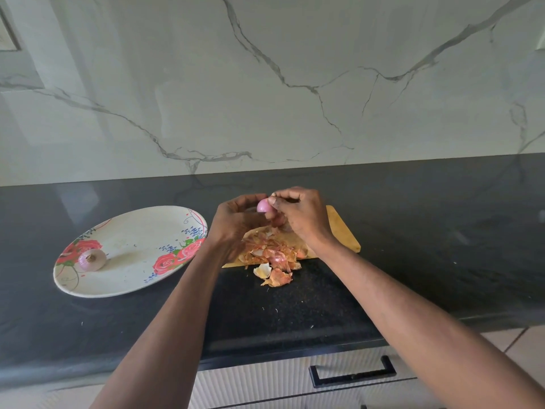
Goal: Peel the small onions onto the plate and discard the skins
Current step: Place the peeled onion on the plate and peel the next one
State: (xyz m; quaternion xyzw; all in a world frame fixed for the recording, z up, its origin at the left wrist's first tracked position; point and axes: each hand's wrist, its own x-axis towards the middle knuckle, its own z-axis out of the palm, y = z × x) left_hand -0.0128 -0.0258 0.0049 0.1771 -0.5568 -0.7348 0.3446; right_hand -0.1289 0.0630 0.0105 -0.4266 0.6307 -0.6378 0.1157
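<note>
Mid-frame, both hands are working one small onion (262,206) above the skins (272,258) — left hand (236,219) cradling it, right hand (298,214) pinching its tip, probably so peel falls there — while a peeled onion (92,259) is waiting on the plate (129,278) at left.

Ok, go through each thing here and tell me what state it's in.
Held onion: mostly peeled, gripped by both hands.
Left hand: cradling it.
Right hand: pinching at its top.
Plate: holds one peeled onion.
Skins: piled on board, some spilled onto counter.
Drawer: closed.
</note>
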